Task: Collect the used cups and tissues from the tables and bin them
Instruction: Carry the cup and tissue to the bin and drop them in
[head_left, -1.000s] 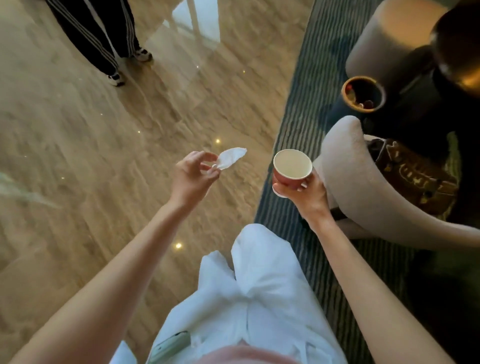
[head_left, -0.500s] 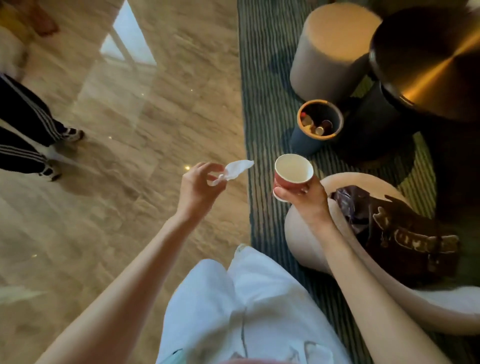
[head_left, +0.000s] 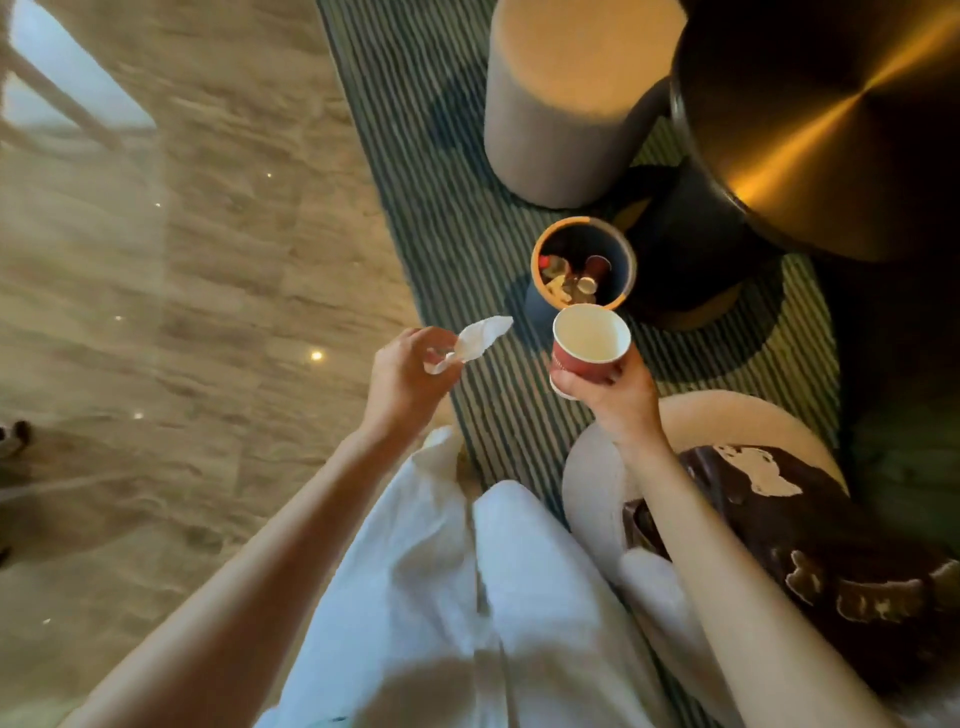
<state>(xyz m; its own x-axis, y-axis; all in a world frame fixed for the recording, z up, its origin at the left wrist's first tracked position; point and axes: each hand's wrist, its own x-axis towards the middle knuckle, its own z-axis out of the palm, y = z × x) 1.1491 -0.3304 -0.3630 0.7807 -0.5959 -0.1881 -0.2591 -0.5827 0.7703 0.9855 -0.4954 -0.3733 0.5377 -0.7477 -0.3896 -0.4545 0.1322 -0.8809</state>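
The polished stone floor (head_left: 156, 312) fills the left of the view; a striped rug (head_left: 457, 218) runs along its right edge; on the rug stand a dark round surface (head_left: 831, 119) with a brassy sheen, a grey cylindrical stool (head_left: 566, 104) and a pale armchair (head_left: 727, 421) carrying a dark brown bag (head_left: 831, 545); the person's white trousers (head_left: 467, 571) show at the bottom; a small dark bin (head_left: 626, 260) with an orange rim sits on the rug between the stool and the armchair, with 2 or more used cups inside; the right hand (head_left: 618, 395) has its grip curled round a red paper cup (head_left: 589, 343), upright and held just short of the bin; the left hand (head_left: 405, 379) pinches a white tissue (head_left: 475, 338) between thumb and fingertips, near the cup and apart from it.
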